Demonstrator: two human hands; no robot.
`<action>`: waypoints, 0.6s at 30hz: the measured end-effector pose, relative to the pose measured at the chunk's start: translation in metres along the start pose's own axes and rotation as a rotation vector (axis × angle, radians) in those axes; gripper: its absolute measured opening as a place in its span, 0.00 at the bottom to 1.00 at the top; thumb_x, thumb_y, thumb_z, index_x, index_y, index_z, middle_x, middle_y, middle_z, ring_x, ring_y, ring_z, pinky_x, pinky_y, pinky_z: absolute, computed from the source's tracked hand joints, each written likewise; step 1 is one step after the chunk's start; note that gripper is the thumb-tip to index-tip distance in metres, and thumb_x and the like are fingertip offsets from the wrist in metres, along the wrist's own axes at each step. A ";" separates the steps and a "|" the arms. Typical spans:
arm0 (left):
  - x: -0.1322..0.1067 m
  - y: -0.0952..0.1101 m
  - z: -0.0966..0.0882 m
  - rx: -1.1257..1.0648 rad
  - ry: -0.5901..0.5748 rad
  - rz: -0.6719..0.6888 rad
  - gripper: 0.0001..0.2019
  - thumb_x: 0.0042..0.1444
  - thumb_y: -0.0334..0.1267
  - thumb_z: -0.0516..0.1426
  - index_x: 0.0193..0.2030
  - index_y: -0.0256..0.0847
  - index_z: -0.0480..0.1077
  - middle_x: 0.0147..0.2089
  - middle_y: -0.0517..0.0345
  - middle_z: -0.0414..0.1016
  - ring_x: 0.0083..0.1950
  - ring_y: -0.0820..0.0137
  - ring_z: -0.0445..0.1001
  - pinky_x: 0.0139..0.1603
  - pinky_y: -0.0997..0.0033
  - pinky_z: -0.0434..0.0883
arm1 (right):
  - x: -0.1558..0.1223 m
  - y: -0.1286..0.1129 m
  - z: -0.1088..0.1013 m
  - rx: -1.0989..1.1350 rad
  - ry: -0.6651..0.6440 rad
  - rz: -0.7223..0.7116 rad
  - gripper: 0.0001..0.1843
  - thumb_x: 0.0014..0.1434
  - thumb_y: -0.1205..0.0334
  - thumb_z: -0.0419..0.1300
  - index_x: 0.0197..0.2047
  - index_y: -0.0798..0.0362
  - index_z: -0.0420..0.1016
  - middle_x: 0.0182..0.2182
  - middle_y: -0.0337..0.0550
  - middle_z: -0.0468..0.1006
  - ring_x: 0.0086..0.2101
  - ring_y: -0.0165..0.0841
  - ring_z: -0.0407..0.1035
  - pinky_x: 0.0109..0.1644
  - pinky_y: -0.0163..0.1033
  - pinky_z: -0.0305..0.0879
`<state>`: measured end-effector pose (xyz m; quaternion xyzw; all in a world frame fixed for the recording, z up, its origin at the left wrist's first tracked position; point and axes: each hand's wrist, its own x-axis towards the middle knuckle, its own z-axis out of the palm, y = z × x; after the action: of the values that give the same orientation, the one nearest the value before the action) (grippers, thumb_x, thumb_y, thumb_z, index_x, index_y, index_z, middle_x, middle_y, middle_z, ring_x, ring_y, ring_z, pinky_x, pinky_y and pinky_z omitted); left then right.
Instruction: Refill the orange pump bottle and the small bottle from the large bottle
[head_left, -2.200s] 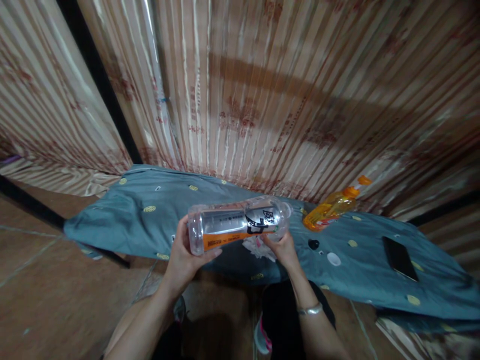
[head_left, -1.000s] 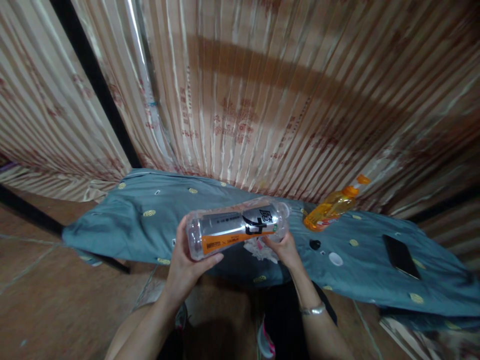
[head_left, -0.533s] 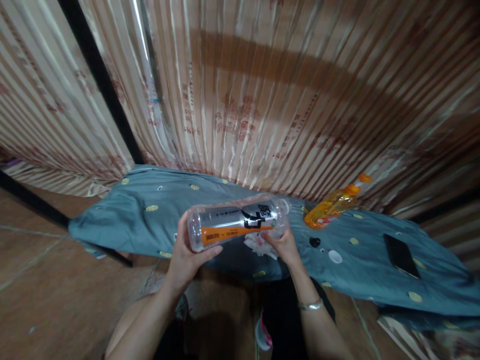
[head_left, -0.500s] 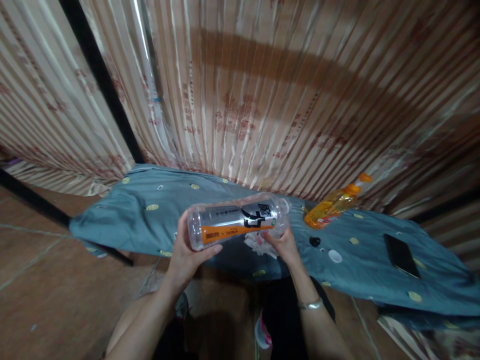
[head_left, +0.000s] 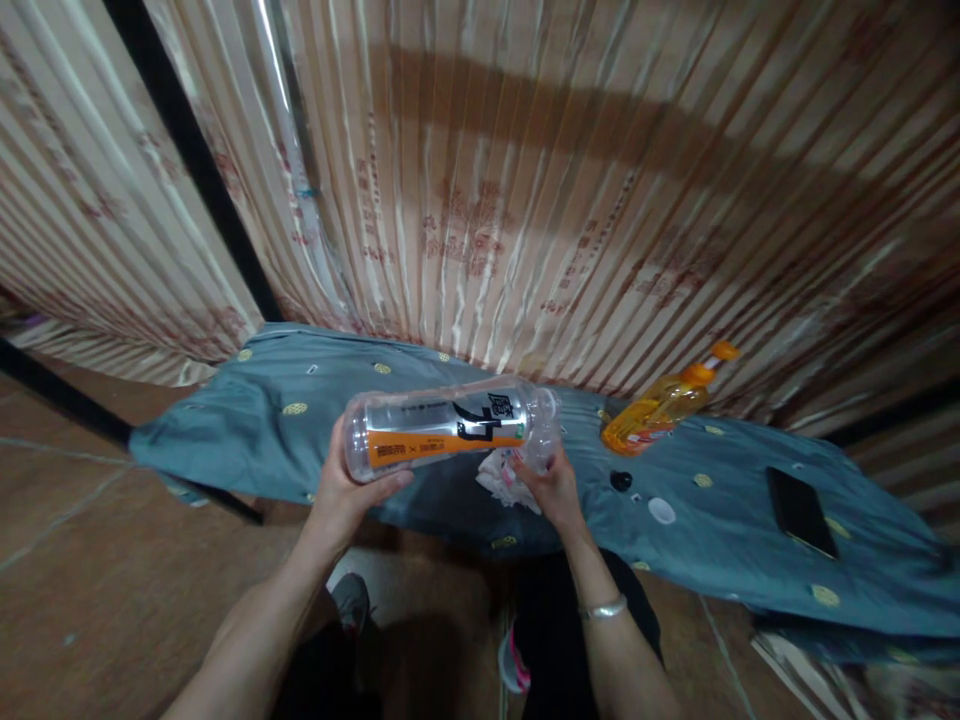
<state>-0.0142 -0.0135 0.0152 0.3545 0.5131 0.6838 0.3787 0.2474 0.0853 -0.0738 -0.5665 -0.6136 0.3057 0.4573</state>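
Note:
I hold a clear plastic bottle (head_left: pixel 442 432) with a black, silver and orange label sideways in front of me. My left hand (head_left: pixel 346 488) is wrapped round its base end. My right hand (head_left: pixel 546 487) grips the neck end, fingers closed under it, and seems to hold a crumpled white cloth (head_left: pixel 501 478) against the bottle. The bottle hangs just above the near edge of a low surface covered by a teal cloth (head_left: pixel 315 440).
On the teal cloth lie an orange bottle on its side (head_left: pixel 660 410), a black cap (head_left: pixel 621 481), a white cap (head_left: pixel 662 511) and a black phone (head_left: pixel 801 512). Striped curtains (head_left: pixel 525 200) hang behind. Brown floor (head_left: pixel 112 590) lies at the left; my shoes show below.
The bottle and both hands have shifted a little to the left and slightly up in view. The grip on both ends is the same.

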 end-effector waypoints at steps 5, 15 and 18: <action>-0.001 -0.003 -0.001 -0.004 -0.023 -0.060 0.44 0.32 0.36 0.75 0.60 0.41 0.66 0.32 0.66 0.73 0.23 0.77 0.65 0.21 0.78 0.63 | 0.001 -0.004 -0.001 0.054 -0.035 -0.018 0.30 0.49 0.48 0.68 0.53 0.51 0.74 0.44 0.48 0.85 0.43 0.47 0.80 0.51 0.55 0.75; -0.002 0.002 0.003 0.011 -0.052 -0.079 0.31 0.34 0.36 0.74 0.47 0.40 0.70 0.23 0.67 0.71 0.17 0.79 0.59 0.17 0.78 0.60 | 0.002 0.000 -0.004 0.047 -0.060 0.003 0.27 0.47 0.50 0.69 0.50 0.48 0.75 0.42 0.47 0.85 0.42 0.49 0.81 0.49 0.53 0.77; -0.004 0.000 0.003 -0.002 -0.015 -0.058 0.30 0.32 0.36 0.74 0.45 0.41 0.70 0.23 0.68 0.71 0.17 0.80 0.59 0.16 0.79 0.58 | 0.003 0.000 -0.004 0.007 -0.056 0.022 0.28 0.46 0.49 0.69 0.50 0.49 0.74 0.42 0.48 0.85 0.41 0.48 0.81 0.48 0.52 0.77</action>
<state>-0.0096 -0.0154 0.0151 0.3440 0.5196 0.6706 0.4025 0.2517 0.0872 -0.0718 -0.5627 -0.6189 0.3285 0.4386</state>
